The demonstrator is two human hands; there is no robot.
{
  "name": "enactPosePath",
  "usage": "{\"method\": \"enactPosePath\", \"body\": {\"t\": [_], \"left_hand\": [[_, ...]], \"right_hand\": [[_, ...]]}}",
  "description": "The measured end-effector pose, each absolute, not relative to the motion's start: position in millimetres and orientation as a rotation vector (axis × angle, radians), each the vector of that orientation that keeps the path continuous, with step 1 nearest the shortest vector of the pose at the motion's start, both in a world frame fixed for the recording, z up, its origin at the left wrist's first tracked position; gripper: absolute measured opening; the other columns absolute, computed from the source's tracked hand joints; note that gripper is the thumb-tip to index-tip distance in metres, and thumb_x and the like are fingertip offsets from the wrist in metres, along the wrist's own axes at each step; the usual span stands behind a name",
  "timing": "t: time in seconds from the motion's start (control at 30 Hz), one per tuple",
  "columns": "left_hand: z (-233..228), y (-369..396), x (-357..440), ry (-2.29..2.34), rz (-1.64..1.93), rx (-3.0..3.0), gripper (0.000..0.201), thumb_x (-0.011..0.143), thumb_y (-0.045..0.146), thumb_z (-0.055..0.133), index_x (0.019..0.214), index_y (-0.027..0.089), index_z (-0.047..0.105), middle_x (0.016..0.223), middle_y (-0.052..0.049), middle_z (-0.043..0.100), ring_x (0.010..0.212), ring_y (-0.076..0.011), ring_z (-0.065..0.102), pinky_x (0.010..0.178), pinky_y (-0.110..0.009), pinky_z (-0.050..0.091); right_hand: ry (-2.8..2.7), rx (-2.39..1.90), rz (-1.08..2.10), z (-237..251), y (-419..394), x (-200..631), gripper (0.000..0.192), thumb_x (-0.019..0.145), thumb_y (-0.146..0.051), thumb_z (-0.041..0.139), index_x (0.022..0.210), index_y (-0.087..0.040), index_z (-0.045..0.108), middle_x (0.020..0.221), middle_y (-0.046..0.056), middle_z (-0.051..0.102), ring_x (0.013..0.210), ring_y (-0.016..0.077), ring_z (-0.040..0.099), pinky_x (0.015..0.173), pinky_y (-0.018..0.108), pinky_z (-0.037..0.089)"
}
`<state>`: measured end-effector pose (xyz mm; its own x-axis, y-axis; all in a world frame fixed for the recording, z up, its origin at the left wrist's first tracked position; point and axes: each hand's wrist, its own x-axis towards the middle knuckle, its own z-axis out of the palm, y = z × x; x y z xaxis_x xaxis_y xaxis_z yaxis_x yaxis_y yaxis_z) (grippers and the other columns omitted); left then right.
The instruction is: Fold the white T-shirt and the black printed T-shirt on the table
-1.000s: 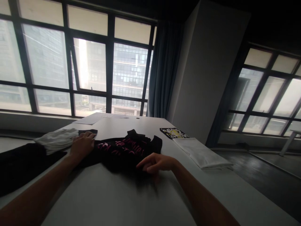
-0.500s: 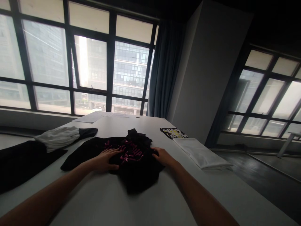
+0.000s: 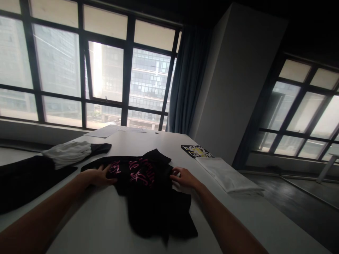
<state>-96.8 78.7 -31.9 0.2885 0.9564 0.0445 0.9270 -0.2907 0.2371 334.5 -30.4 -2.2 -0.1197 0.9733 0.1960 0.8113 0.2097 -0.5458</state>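
Left hand [image 3: 99,176] and right hand [image 3: 184,176], fingers spread, press a rumpled black shirt [image 3: 148,187] on the counter [image 3: 106,225]; flattening looks barely begun.

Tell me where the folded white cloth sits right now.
In the head view, the folded white cloth lies on the table's right side, right of the right hand, just in front of the black-and-yellow printed item.

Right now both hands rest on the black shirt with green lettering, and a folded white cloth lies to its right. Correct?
Not quite. The lettering on the black shirt is pink, not green, as the head view shows. The left hand and right hand do rest on it, and the folded white cloth lies to its right.
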Motion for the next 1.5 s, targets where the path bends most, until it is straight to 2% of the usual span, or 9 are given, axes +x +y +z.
{"method": "enactPosePath", "body": {"t": [0.13,0.23,0.37,0.53,0.7,0.9,1.17,1.33,1.5], "left_hand": [[-17,65,-80,1.499,0.230,2.453,0.088,0.068,0.065,0.061,0.144,0.021,0.048,0.157,-0.017,0.031,0.142,-0.0424,0.029,0.112,-0.053,0.032],[-11,57,-67,1.230,0.463,2.517,0.065,0.073,0.050,0.058,0.131,0.020,0.061,0.150,-0.011,0.046,0.136,-0.0333,0.044,0.113,-0.043,0.035],[-5,52,-54,1.072,0.661,2.515,0.049,0.073,0.035,0.052,0.116,0.020,0.068,0.127,-0.008,0.066,0.115,-0.0282,0.062,0.102,-0.038,0.047],[31,48,-64,1.090,1.225,2.269,0.056,0.068,0.038,0.057,0.120,0.018,0.061,0.118,-0.008,0.070,0.108,-0.0282,0.064,0.098,-0.041,0.050],[56,52,-118,1.473,1.728,1.914,0.067,0.073,0.044,0.054,0.136,0.024,0.045,0.129,-0.006,0.064,0.119,-0.0314,0.057,0.100,-0.046,0.049],[32,68,-143,2.113,1.125,2.351,0.049,0.075,0.028,0.049,0.119,0.009,0.060,0.135,-0.018,0.055,0.120,-0.0454,0.051,0.098,-0.061,0.043],[-4,65,-63,1.419,0.383,2.650,0.066,0.073,0.059,0.056,0.129,0.025,0.061,0.136,-0.010,0.060,0.125,-0.0344,0.053,0.105,-0.046,0.041],[9,54,-62,1.225,0.472,2.677,0.038,0.079,0.041,0.051,0.105,0.026,0.074,0.111,-0.006,0.072,0.106,-0.0275,0.064,0.097,-0.037,0.047],[51,44,-95,0.971,0.501,2.376,0.040,0.077,0.053,0.060,0.096,0.021,0.075,0.093,-0.004,0.076,0.090,-0.0253,0.068,0.084,-0.032,0.053]], "right_hand": [[-1.954,-1.572,0.439,-13,-27,318,0.056,0.078,-0.028,0.067,0.131,-0.018,0.053,0.098,0.004,0.070,0.059,0.0092,0.057,0.064,0.025,0.048],[-1.968,-1.508,0.449,-21,-24,303,0.061,0.074,-0.017,0.064,0.133,-0.018,0.052,0.090,0.001,0.068,0.062,0.0094,0.058,0.064,0.023,0.047],[-2.025,-1.504,0.297,-19,-19,304,0.043,0.070,-0.009,0.057,0.110,-0.017,0.068,0.076,0.001,0.067,0.068,0.0132,0.060,0.068,0.024,0.047],[-1.752,-1.645,-0.205,12,-23,365,0.023,0.073,-0.015,0.051,0.078,-0.016,0.073,0.082,0.006,0.068,0.077,0.0182,0.062,0.081,0.029,0.048],[-1.301,-1.815,-0.537,19,-32,444,0.026,0.077,-0.019,0.048,0.083,-0.015,0.073,0.092,0.011,0.070,0.090,0.0223,0.063,0.089,0.031,0.046],[-1.298,-2.011,-0.419,-3,-23,453,0.026,0.076,-0.016,0.054,0.092,-0.017,0.074,0.103,0.013,0.067,0.093,0.0234,0.064,0.086,0.032,0.047],[-1.891,-1.740,0.165,-8,-22,399,0.055,0.070,-0.035,0.074,0.122,-0.018,0.066,0.127,0.012,0.063,0.118,0.0277,0.058,0.104,0.042,0.042],[-1.975,-1.815,0.204,1,-26,384,0.034,0.072,-0.020,0.067,0.106,-0.018,0.073,0.110,0.011,0.072,0.104,0.0260,0.066,0.097,0.038,0.046],[-1.947,-1.593,0.502,40,-52,384,0.025,0.072,-0.026,0.066,0.094,-0.015,0.076,0.091,0.006,0.075,0.084,0.0210,0.068,0.080,0.031,0.051]]}}
